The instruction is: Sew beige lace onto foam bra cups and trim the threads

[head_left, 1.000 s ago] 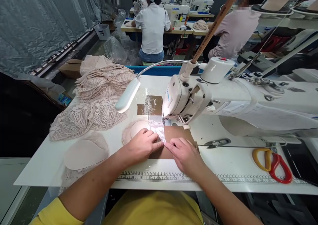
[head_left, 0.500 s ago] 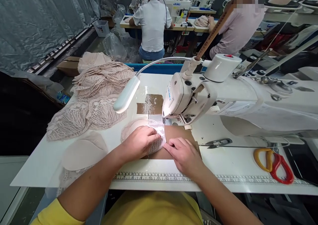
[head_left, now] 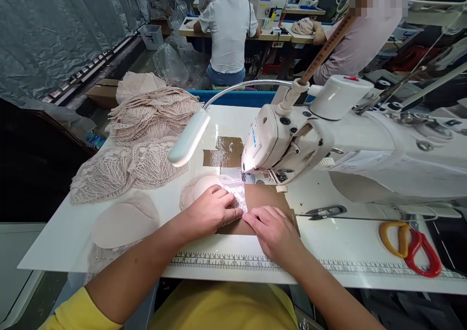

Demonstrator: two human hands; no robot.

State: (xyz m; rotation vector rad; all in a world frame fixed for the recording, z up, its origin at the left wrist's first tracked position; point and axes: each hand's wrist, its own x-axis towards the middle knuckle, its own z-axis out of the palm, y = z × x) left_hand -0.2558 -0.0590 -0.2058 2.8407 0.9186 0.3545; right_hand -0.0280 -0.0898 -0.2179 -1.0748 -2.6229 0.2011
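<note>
A pale pink lace bra cup (head_left: 197, 186) lies under the needle area of a white sewing machine (head_left: 270, 135), lit by a lamp. My left hand (head_left: 215, 208) rests on the cup, fingers bent and pressed onto the lace, its thumb reaching the right edge. At that same edge my right hand (head_left: 272, 228) pinches the fabric between thumb and forefinger. The two thumbs nearly meet. Part of the cup is hidden beneath my left hand. Brown tape (head_left: 268, 199) covers the machine bed around the work.
Stacked lace cups (head_left: 153, 121) fill the table's left side, with a loose cup (head_left: 124, 223) nearer me. A lamp (head_left: 189, 138) arches over the work. Thread snips (head_left: 326, 212) and scissors (head_left: 419, 252) lie right; a printed ruler (head_left: 233, 262) runs along the front. Two people sit beyond.
My left hand has slid right and slightly toward me, its thumb now close to my right fingertips. My right hand keeps its pinch at the edge. The whole view has shifted a little.
</note>
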